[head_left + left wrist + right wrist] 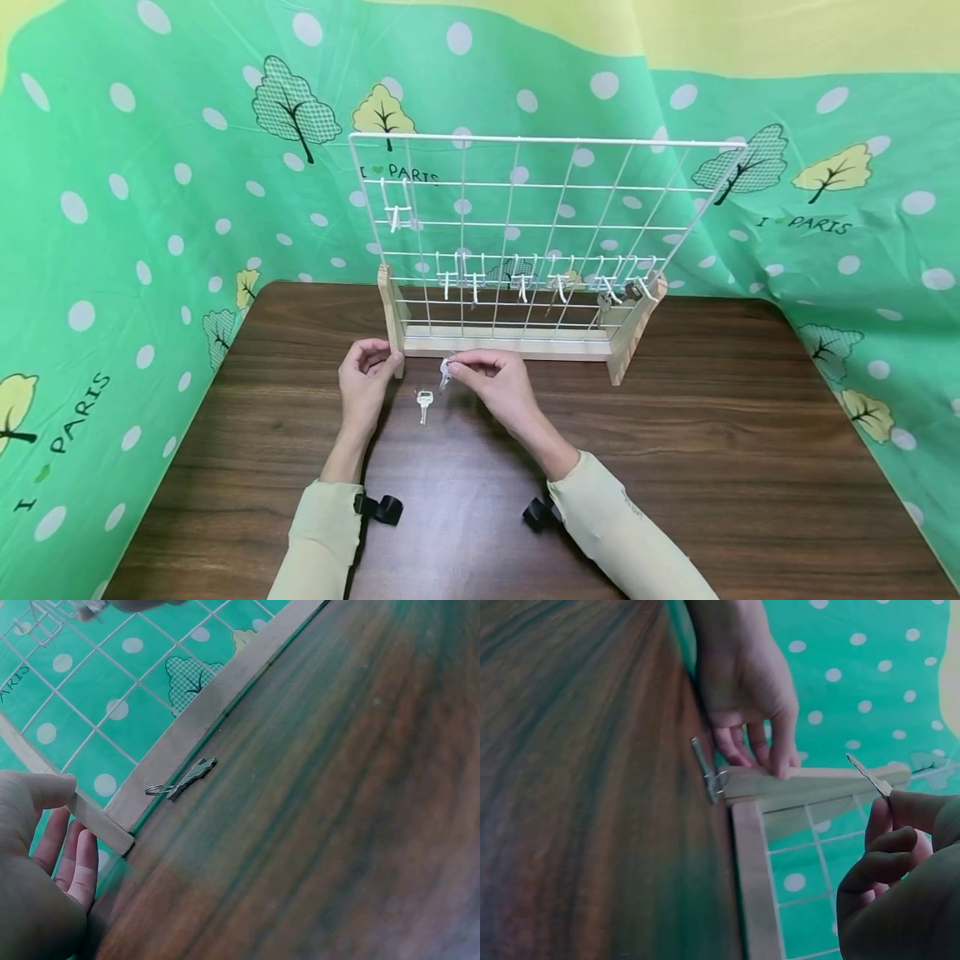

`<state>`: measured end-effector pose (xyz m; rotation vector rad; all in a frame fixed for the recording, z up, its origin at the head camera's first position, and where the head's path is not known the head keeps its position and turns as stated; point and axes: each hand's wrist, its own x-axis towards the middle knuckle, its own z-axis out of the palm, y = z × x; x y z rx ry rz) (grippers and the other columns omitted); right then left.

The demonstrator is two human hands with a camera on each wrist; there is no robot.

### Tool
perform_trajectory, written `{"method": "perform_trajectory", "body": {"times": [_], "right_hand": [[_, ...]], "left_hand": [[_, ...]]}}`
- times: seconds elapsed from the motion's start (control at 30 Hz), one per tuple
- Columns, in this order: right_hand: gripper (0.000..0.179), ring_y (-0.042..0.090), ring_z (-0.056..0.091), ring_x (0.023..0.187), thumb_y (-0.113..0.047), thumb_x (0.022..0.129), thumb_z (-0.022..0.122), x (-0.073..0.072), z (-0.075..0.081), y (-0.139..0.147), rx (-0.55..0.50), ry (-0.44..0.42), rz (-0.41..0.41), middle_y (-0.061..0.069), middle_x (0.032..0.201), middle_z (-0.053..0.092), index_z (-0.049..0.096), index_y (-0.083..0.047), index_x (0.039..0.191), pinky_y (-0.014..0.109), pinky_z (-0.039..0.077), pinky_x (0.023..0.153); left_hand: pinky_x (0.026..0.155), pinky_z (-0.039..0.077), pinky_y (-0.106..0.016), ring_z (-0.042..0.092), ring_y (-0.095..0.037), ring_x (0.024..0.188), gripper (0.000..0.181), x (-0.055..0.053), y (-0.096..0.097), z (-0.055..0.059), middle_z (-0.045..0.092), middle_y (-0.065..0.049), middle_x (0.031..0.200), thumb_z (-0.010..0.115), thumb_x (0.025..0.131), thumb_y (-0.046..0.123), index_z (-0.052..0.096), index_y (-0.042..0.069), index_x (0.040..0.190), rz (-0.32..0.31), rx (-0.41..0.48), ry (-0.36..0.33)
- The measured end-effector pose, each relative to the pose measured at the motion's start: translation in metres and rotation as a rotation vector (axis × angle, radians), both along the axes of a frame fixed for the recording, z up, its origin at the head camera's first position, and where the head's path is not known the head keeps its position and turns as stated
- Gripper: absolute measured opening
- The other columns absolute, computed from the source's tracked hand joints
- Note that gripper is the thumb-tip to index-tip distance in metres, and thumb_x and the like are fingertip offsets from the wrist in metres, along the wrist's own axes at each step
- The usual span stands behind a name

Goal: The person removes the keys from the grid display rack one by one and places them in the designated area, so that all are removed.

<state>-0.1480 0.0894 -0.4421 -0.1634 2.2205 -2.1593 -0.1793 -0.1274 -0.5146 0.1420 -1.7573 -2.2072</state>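
Note:
A white wire grid rack point(547, 142) stands on wooden legs, with several white hooks along its lower rows. My left hand point(363, 385) grips its left wooden leg point(393, 317), thumb on one side and fingers on the other, as the left wrist view shows. Between thumb and fingers, my right hand point(504, 387) pinches a small metal key point(868, 775), held off the table before the rack's base bar. Another key point(424, 406) with a ring lies flat on the table, between the hands; it also shows as a key point(193, 778) close to the base in the left wrist view.
One hook point(394, 218) hangs alone at the grid's upper left. Small key-like things point(604, 308) hang from hooks at the lower right. Beneath is a brown wood-grain table point(750, 450); a green dotted cloth point(150, 217) surrounds it behind and at the sides.

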Motion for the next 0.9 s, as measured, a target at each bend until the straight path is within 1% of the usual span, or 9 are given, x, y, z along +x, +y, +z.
{"method": "perform_trajectory", "body": {"times": [0.07,0.13,0.27,0.33,0.4,0.47,0.53,0.63,0.9], "right_hand": [[0.014,0.003,0.07,0.083,0.003,0.094,0.084,-0.001,-0.004,0.001,0.021,-0.025,0.013,0.014,0.105,0.084,0.082,0.008,0.107,0.016,0.056,0.074],[0.014,0.003,0.066,0.077,0.002,0.094,0.085,-0.002,-0.008,0.001,0.044,-0.046,0.021,0.012,0.103,0.084,0.083,0.007,0.106,0.016,0.053,0.069],[0.013,0.008,0.058,0.066,0.0,0.094,0.085,-0.004,-0.016,0.003,0.087,-0.07,0.039,0.008,0.098,0.083,0.084,0.005,0.106,0.017,0.047,0.058],[0.013,0.009,0.054,0.061,-0.001,0.095,0.085,-0.006,-0.019,0.004,0.108,-0.078,0.049,0.006,0.094,0.082,0.084,0.004,0.106,0.017,0.045,0.055],[0.013,0.007,0.051,0.06,-0.002,0.095,0.085,-0.007,-0.023,0.005,0.132,-0.08,0.058,0.005,0.092,0.082,0.084,0.004,0.106,0.017,0.042,0.054],[0.013,0.005,0.049,0.06,-0.003,0.095,0.086,-0.008,-0.027,0.005,0.159,-0.082,0.066,0.007,0.092,0.082,0.085,0.004,0.106,0.017,0.04,0.054],[0.012,0.002,0.048,0.062,-0.003,0.095,0.086,-0.009,-0.03,0.006,0.181,-0.074,0.073,0.01,0.095,0.083,0.085,0.003,0.105,0.016,0.039,0.055],[0.01,0.002,0.049,0.063,-0.004,0.095,0.085,-0.01,-0.034,0.007,0.213,-0.064,0.08,0.012,0.1,0.084,0.086,0.001,0.103,0.017,0.038,0.056],[0.007,0.004,0.05,0.06,-0.006,0.095,0.086,-0.013,-0.042,0.01,0.291,-0.068,0.097,0.005,0.095,0.084,0.087,-0.004,0.102,0.018,0.039,0.054]], "left_hand": [[0.084,0.059,-0.017,0.07,-0.008,0.093,0.024,0.0,-0.001,-0.001,0.071,0.004,0.098,0.077,0.09,-0.02,0.064,-0.015,0.11,0.005,-0.001,-0.006],[0.084,0.059,-0.017,0.07,-0.008,0.093,0.024,0.001,-0.001,-0.001,0.071,0.004,0.098,0.077,0.09,-0.019,0.065,-0.013,0.11,0.006,-0.002,-0.01],[0.084,0.059,-0.017,0.07,-0.008,0.093,0.025,0.0,-0.001,-0.001,0.071,0.004,0.099,0.077,0.09,-0.019,0.064,-0.015,0.111,0.003,-0.003,-0.01],[0.084,0.059,-0.017,0.07,-0.008,0.093,0.026,0.0,-0.001,-0.001,0.071,0.004,0.098,0.077,0.09,-0.019,0.063,-0.016,0.112,0.003,-0.002,-0.01],[0.084,0.059,-0.017,0.07,-0.008,0.093,0.026,0.0,-0.001,0.0,0.071,0.004,0.098,0.077,0.09,-0.019,0.063,-0.017,0.112,0.003,-0.003,-0.011],[0.084,0.059,-0.017,0.07,-0.008,0.092,0.026,0.0,-0.001,-0.001,0.071,0.004,0.098,0.077,0.09,-0.019,0.063,-0.017,0.112,0.005,-0.005,-0.014],[0.084,0.059,-0.017,0.07,-0.008,0.092,0.026,0.0,-0.001,-0.001,0.071,0.004,0.098,0.077,0.09,-0.019,0.063,-0.017,0.112,0.005,-0.005,-0.017],[0.084,0.06,-0.017,0.07,-0.008,0.092,0.026,-0.001,-0.001,-0.001,0.071,0.004,0.098,0.077,0.09,-0.019,0.063,-0.017,0.112,0.005,-0.004,-0.019],[0.085,0.059,-0.017,0.07,-0.008,0.092,0.027,-0.001,0.0,0.0,0.071,0.005,0.098,0.078,0.09,-0.018,0.062,-0.017,0.113,0.008,-0.009,-0.02]]}}
